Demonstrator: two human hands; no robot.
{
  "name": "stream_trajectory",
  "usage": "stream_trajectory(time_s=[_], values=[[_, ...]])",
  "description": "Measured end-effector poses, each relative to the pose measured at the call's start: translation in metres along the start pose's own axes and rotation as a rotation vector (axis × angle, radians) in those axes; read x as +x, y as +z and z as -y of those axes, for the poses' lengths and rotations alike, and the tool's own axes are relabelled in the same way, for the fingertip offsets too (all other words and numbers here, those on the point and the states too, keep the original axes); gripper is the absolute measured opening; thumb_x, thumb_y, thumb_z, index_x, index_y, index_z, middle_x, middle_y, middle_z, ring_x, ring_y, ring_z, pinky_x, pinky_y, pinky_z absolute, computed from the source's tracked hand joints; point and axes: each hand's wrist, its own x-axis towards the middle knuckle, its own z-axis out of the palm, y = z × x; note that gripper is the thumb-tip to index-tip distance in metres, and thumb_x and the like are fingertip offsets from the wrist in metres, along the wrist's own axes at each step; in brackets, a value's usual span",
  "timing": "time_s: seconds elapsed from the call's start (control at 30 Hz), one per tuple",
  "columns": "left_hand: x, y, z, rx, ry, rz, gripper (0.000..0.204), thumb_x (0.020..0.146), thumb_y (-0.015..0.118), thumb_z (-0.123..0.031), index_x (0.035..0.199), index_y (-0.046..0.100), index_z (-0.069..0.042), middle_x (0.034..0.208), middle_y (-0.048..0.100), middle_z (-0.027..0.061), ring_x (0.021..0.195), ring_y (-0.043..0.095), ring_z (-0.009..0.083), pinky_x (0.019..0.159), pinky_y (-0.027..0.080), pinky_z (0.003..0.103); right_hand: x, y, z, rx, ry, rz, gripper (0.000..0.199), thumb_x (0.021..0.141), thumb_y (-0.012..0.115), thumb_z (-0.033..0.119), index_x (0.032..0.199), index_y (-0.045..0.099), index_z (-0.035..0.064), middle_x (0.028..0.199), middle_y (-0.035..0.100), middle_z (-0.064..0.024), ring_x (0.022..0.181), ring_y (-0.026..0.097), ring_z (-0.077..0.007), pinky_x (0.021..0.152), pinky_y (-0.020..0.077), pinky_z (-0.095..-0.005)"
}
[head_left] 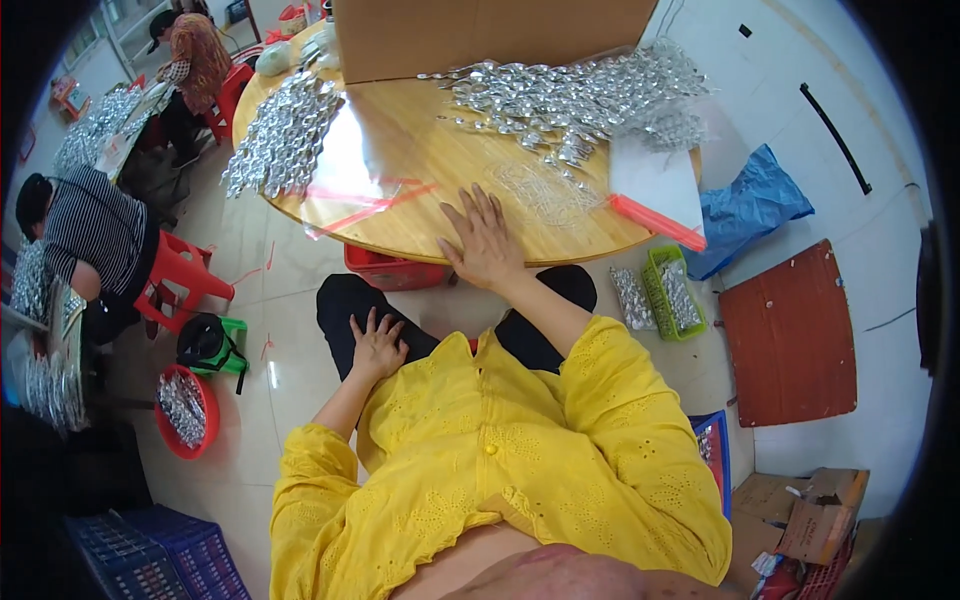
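My right hand [485,240] lies flat on the near edge of a round wooden table [420,120], fingers spread, with nothing in it. My left hand [378,346] rests on my left thigh, its fingers stretched apart and holding nothing. Just right of my right hand is a loose heap of thin clear strands [545,193]. Beyond it spreads a large pile of shiny silver twisted ornaments [545,98]. Another silver batch [285,135] lies at the table's left side. Red plastic strips [365,200] cross the front left of the tabletop, and a red plastic bundle [657,222] sits at the right edge.
A cardboard box [490,40] stands at the back of the table. Beneath it is a red basin [395,268]. A green basket [673,292] and a blue bag [750,210] are on the right. Two people sit at left, near red stools [180,275] and a red bowl [188,412].
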Motion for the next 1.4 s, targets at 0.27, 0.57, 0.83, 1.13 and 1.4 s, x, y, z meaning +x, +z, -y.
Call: stream_trajectory(time_s=[0.27,0.57,0.83,1.13,1.4], values=[[0.017,0.013,-0.011,0.071,0.002,0.034,0.05,0.073,0.038,-0.034,0.115,0.041,-0.008,0.124,0.033,0.0124,0.119,0.022,0.0286,0.096,0.006,0.052,0.002,0.003,0.004,0.023,0.029,-0.035,0.049,0.079,0.04,0.037,0.117,0.037,0.0056,0.122,0.031,-0.0212,0.118,0.02,-0.0346,0.098,0.0141,-0.0442],[0.019,0.006,-0.032,-0.106,0.208,-0.288,0.032,0.064,0.049,-0.022,0.09,0.057,-0.005,0.101,0.05,0.0088,0.108,0.038,0.0217,0.097,0.016,0.045,0.0,0.001,0.002,0.033,0.019,-0.032,0.047,0.079,0.041,0.036,0.113,0.041,0.0033,0.119,0.034,-0.0212,0.117,0.023,-0.0343,0.097,0.0151,-0.0437],[0.021,-0.013,-0.057,-0.212,0.416,-0.364,0.026,0.065,0.049,-0.016,0.086,0.057,-0.002,0.097,0.054,0.0086,0.105,0.042,0.0218,0.096,0.02,0.042,-0.001,-0.006,0.001,0.081,0.004,-0.075,0.037,0.078,0.047,0.028,0.105,0.046,0.003,0.113,0.04,-0.0183,0.111,0.031,-0.033,0.094,0.0237,-0.0417],[0.014,-0.015,-0.06,-0.563,0.417,-0.376,0.02,0.068,0.05,-0.006,0.087,0.057,-0.005,0.092,0.056,0.0065,0.101,0.046,0.0192,0.092,0.027,0.037,-0.074,-0.048,-0.032,0.288,0.436,-0.409,0.008,0.074,0.056,0.009,0.079,0.056,0.0026,0.08,0.053,-0.0086,0.076,0.048,-0.0215,0.069,0.0386,-0.029],[0.023,-0.023,-0.058,-0.527,0.439,-0.362,0.018,0.07,0.05,-0.009,0.085,0.058,-0.004,0.091,0.057,0.0054,0.099,0.047,0.0178,0.09,0.028,0.035,-0.088,-0.069,-0.059,0.239,0.579,-0.32,0.009,0.07,0.061,0.011,0.076,0.059,0.0044,0.074,0.054,-0.0057,0.069,0.048,-0.0191,0.065,0.0363,-0.0277]])
